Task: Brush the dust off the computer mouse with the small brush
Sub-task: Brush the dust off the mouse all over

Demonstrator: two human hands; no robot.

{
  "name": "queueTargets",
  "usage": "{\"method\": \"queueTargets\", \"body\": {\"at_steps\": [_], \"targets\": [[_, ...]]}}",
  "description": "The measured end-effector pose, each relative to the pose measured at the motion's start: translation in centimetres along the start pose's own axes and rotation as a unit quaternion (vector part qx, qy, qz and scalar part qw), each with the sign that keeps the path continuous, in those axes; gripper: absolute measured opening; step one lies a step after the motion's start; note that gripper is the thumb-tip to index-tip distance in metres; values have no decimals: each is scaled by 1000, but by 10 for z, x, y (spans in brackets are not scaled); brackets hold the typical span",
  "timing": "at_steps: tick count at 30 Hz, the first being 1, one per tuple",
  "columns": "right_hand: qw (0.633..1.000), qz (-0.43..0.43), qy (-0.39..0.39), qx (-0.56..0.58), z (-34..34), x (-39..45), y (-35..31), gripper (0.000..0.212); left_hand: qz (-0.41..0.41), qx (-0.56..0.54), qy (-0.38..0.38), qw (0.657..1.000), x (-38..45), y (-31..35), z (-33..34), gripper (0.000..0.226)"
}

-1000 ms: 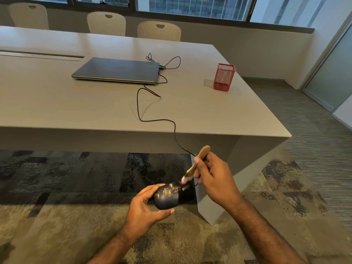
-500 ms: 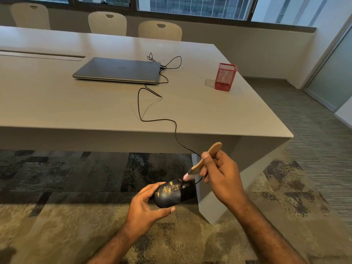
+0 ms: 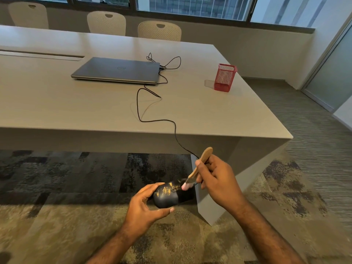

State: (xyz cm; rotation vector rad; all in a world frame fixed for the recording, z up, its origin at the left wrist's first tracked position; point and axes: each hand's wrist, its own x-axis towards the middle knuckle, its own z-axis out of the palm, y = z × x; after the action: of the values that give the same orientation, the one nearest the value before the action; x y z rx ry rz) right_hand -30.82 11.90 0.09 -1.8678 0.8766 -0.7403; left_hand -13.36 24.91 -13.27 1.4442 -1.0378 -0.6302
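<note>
While the left hand (image 3: pixel 142 205) grips the mouse (image 3: pixel 167 195), the right hand (image 3: pixel 217 180) presses the clasped brush (image 3: pixel 198 166) bristles onto it.

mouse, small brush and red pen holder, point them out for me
mouse (image 3: pixel 165 197), head view, on its black dusty back
small brush (image 3: pixel 203 158), head view, on its wooden handle
red pen holder (image 3: pixel 224 78), head view, on its mesh wall

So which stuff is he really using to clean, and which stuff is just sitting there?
Being used:
- computer mouse, dusty, held in the left hand
- small brush, in the right hand, bristles on the mouse

Just sitting there:
- closed laptop
- red mesh pen cup
- table
- chairs
</note>
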Motion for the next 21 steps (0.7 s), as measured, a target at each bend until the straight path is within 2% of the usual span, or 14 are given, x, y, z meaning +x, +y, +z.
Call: {"method": "queueTargets", "body": {"at_steps": [3,5,8,10,14,19,21], "targets": [[998,-6,37,-44,-5,2,1,19,0,-1,3,1000,0,0,-2,70],[999,-15,47,2,-5,2,-1,17,-1,-1,0,1000,1,0,-3,70],[999,-2,18,32,-2,2,-3,19,-1,-3,-2,1000,3,1,-1,69],[1000,2,11,-10,0,4,-2,21,2,-4,-1,1000,4,1,0,69],[996,-8,50,-74,-4,7,-1,21,-1,-15,-2,1000,3,2,-2,68],[999,6,33,23,0,6,-4,21,0,-15,1,1000,4,1,-1,69],[999,4,47,-19,2,7,-2,21,5,-7,2,1000,5,2,-1,69]]}}
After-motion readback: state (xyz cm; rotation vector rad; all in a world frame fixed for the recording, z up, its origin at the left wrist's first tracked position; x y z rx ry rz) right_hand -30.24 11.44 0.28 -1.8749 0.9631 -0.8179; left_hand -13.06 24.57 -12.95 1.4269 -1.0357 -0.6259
